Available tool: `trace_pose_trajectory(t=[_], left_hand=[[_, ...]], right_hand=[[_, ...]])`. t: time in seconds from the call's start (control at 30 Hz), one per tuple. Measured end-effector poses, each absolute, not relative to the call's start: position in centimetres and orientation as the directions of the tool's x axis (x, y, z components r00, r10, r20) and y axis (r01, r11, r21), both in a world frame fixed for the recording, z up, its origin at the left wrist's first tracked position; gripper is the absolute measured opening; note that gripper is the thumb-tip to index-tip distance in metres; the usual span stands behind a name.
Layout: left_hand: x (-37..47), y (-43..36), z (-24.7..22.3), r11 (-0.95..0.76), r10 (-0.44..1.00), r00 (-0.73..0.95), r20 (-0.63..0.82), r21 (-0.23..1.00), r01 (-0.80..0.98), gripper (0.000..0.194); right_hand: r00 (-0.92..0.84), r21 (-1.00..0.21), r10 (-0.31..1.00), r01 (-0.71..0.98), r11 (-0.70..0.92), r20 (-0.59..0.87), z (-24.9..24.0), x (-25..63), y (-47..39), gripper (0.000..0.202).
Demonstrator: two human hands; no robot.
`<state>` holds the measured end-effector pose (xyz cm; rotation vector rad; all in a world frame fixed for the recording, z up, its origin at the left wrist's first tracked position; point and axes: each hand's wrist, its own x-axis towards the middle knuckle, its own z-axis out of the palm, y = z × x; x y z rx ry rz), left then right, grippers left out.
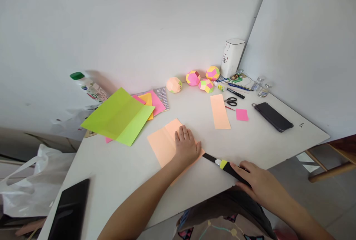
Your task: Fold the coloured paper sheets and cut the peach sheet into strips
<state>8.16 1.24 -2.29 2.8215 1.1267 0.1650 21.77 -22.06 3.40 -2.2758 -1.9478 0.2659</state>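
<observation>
My left hand [185, 144] lies flat with fingers stretched over a folded peach paper sheet [158, 145], pressing it against the white table [116, 188]. In my right hand [257, 178] is a utility knife [232, 172] with a black and yellow handle. Its dark blade reaches out to the left, and the tip meets the sheet's right corner beside my left hand, perhaps slipped into the fold. A separate peach paper strip [220, 112] lies farther back, next to black-handled scissors [231, 101] and a small pink paper square [241, 114].
Folded green paper [119, 117] sits over pink and yellow sheets at the left. Several faceted paper balls [174, 84] line the wall. A black phone [274, 117] lies right; a dark tablet-like slab [71, 210] lies front left. Glass jars [264, 90] and a white container [232, 58] stand at the back.
</observation>
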Motion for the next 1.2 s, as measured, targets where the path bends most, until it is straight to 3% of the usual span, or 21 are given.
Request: trace_pose_trajectory(t=[0.43,1.03,1.2], left_hand=[[8.2,1.3,-2.5,-0.720,0.692,0.718,0.076,0.143,0.679,0.072],[8.2,1.1,-1.5,-0.726,0.687,0.727,0.004,0.049,0.686,0.073],[8.3,1.0,-1.2,-0.727,0.685,0.728,-0.030,0.029,0.686,0.073]], right_hand=[[0.173,-0.184,0.984,0.967,-0.178,-0.045,3.8,21.7,-21.6,0.047],[0.175,-0.146,0.982,0.972,-0.184,-0.073,4.4,21.2,-19.1,0.045],[0.184,-0.136,0.973,0.970,-0.202,-0.137,4.7,21.2,-18.1,0.047]])
